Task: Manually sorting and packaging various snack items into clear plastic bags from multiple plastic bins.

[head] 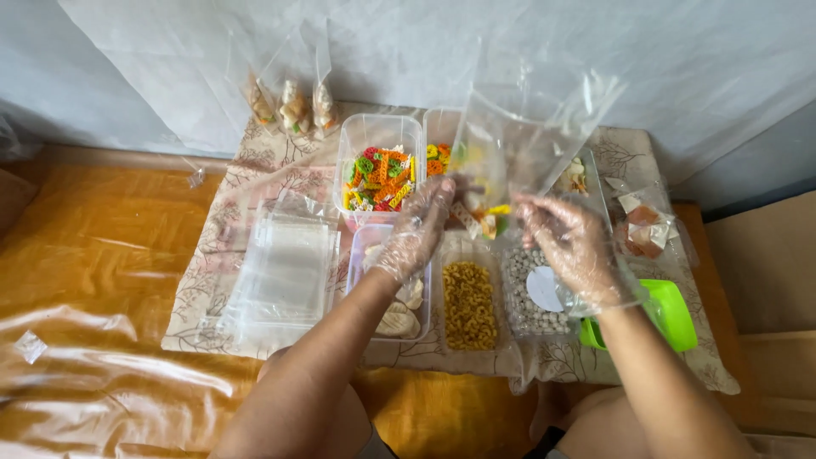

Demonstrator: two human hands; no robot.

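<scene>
Clear plastic bag (pixel 518 149) held upright above the middle of the patterned cloth (pixel 195 297), mouth up, a few coloured pasta pieces (pixel 486 219) settled in its bottom. Left hand (pixel 416 234), in a thin clear glove, fingers closed pinching the bag's lower left corner. Right hand (pixel 571 251), also gloved, fingers curled and gripping the bag's lower right edge.

Counted, all relative to the bag:
- Six clear tubs seen in two rows beneath and around it. Back row: mixed coloured pasta (pixel 380 177) to the left, one behind the bag, one to the right, mostly hidden. Front row: pale shell shapes (pixel 399 316), yellow curled pasta (pixel 469 304), grey-white beads (pixel 535 293) with a round white disc on top.
- One stack of empty flat bags (pixel 285 272), well to the left.
- Three filled bags (pixel 293 106) leaning on the white sheet, back left.
- One green tool (pixel 671 314), lower right, near the cloth's edge.
- Small filled packets (pixel 642 225), right.

Open room: orange floor covering (pixel 102 255) left of the cloth, with one small scrap of clear plastic (pixel 31 345) on it.
</scene>
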